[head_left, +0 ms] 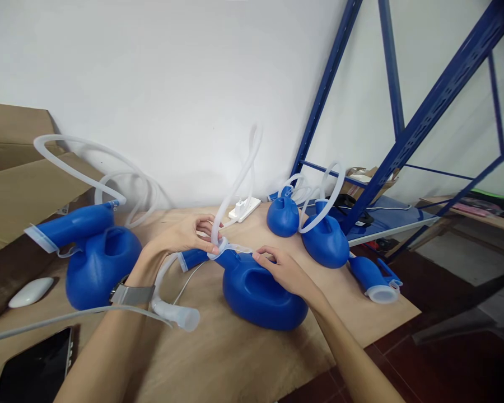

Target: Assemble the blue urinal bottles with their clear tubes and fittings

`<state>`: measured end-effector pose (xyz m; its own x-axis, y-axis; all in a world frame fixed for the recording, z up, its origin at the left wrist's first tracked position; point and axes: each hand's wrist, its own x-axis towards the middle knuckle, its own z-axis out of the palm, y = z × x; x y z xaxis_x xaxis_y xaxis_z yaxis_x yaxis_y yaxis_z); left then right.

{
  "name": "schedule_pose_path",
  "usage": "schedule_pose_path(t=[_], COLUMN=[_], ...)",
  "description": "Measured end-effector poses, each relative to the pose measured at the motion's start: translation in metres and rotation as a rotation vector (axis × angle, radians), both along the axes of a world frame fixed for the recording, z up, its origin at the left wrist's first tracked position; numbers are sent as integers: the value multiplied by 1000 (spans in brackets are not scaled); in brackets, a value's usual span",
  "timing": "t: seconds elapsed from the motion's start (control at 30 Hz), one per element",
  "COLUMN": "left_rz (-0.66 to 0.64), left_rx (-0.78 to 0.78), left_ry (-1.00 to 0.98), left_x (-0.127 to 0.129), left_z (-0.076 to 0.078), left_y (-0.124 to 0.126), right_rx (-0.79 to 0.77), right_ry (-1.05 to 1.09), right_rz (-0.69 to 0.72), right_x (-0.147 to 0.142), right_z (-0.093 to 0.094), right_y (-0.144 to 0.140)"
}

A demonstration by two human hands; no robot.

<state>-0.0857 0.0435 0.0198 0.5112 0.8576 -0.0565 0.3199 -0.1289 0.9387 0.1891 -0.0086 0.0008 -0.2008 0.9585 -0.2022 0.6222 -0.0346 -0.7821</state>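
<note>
A blue plastic urinal bottle [264,302] lies on its side on the wooden table, its neck pointing left and up. On its mouth sits a translucent white cap [218,249], from which a clear flexible tube [235,187] loops upward. My left hand [185,232], with a watch on its wrist, grips the cap at the foot of the tube. A thin strap [239,248] runs from the cap towards the bottle's handle. My right hand [283,268] pinches around the strap's far end, against the bottle top. The tube's white end piece [185,316] hangs near my left forearm.
Left are another blue bottle [96,268] with a blue funnel piece [75,226], a white mouse [31,292], a phone [33,369] and cardboard boxes [21,184]. Behind lies a power strip [246,209]. Right are two tubed bottles [325,240], a blue funnel [369,277] and blue shelving [382,168].
</note>
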Motion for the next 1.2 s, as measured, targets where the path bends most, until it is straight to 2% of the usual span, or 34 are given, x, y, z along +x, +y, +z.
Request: schedule_pose_path(t=[0.17, 0.3, 0.73, 0.87, 0.97, 1.1, 1.2], left_rz=[50, 78, -3, -43, -40, -30, 73], left_rx=[90, 87, -30, -54, -1, 32, 46], left_ry=[113, 166, 52, 47, 73, 105, 105], left_x=[11, 14, 4, 4, 3, 9, 20], left_z=[12, 15, -8, -13, -9, 6, 13], left_y=[-10, -12, 7, 11, 7, -7, -16], right_rx=[5, 18, 50, -40, -120, -186, -108], right_ry=[0, 6, 12, -16, -50, -229, -249], right_rz=[-4, -12, 23, 62, 84, 116, 109], right_x=[1, 2, 2, 4, 2, -4, -7], right_z=[-3, -6, -6, 0, 8, 15, 12], right_y=[1, 1, 2, 5, 7, 11, 12])
